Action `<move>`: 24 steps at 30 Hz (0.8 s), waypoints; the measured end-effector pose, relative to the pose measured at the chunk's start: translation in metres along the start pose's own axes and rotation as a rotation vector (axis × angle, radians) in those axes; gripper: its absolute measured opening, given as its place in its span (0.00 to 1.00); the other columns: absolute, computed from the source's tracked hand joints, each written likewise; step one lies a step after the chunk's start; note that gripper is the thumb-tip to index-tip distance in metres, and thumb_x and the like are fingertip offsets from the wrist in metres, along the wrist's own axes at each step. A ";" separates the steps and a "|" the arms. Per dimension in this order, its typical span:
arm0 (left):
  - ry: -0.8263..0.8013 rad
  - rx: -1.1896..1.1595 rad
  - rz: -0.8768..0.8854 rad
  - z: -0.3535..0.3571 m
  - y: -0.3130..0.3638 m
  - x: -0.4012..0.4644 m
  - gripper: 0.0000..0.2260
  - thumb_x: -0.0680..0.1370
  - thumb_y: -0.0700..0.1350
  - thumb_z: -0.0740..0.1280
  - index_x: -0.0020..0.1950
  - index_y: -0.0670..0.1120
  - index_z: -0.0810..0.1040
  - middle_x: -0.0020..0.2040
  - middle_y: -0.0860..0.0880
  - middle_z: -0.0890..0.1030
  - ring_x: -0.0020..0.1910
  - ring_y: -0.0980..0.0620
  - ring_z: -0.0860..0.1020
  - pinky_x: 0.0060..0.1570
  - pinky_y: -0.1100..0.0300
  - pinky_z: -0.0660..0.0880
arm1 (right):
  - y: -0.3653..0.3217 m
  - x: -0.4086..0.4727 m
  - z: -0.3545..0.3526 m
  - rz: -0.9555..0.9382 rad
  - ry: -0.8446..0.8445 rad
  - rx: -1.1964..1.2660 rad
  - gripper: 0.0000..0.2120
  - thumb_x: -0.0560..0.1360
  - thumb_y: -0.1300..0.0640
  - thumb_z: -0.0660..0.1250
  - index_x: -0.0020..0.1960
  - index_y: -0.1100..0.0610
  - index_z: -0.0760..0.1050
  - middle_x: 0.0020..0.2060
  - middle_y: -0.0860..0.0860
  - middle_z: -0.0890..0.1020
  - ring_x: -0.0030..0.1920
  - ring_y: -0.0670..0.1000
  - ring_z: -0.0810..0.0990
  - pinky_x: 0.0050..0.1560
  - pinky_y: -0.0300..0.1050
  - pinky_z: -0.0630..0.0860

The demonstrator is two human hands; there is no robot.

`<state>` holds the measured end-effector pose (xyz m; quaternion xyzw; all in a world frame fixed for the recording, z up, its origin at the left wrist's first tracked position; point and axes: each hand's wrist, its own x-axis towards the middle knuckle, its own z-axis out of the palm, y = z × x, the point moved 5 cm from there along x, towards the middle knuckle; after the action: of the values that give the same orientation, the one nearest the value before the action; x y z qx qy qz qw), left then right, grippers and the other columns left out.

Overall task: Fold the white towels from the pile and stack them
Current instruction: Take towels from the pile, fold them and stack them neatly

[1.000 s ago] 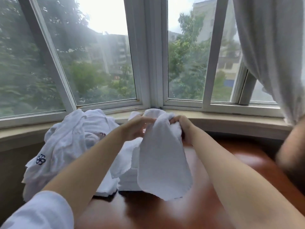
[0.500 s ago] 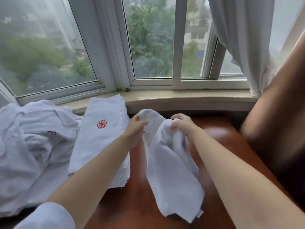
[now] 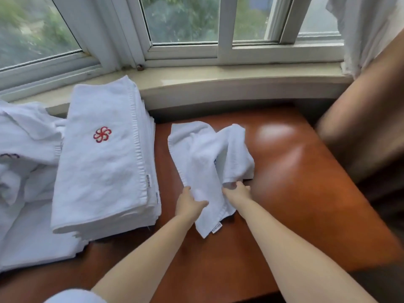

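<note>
A small white towel (image 3: 204, 162) lies crumpled on the brown table (image 3: 295, 193), its far end toward the window. My left hand (image 3: 189, 204) pinches its near left edge. My right hand (image 3: 237, 191) grips the near right edge, beside the left hand. To the left sits a stack of folded white towels (image 3: 105, 162), the top one bearing a red flower emblem. Further left lies the loose pile of unfolded white towels (image 3: 24, 162).
The stone window sill (image 3: 218, 80) and window frames run along the far side. A white curtain (image 3: 367, 29) hangs at the top right. A blurred brown shape (image 3: 367, 119) stands close at the right edge of the table.
Both hands have brought the towel down from mid-air onto the table and pulled its near edge toward me. The camera has tilted down and closer.
</note>
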<state>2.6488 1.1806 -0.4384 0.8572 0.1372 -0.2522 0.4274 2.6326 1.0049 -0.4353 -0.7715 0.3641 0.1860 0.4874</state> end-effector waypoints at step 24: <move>0.149 -0.730 -0.277 -0.009 -0.060 -0.033 0.09 0.70 0.35 0.57 0.38 0.47 0.72 0.38 0.49 0.76 0.39 0.47 0.73 0.39 0.57 0.70 | 0.017 -0.010 0.002 0.056 0.313 0.846 0.09 0.82 0.57 0.53 0.58 0.56 0.69 0.42 0.52 0.77 0.35 0.50 0.74 0.33 0.43 0.73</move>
<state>2.5974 1.2232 -0.4552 0.6383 0.3630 -0.1793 0.6547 2.6138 1.0057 -0.4403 -0.5131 0.4980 -0.0852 0.6939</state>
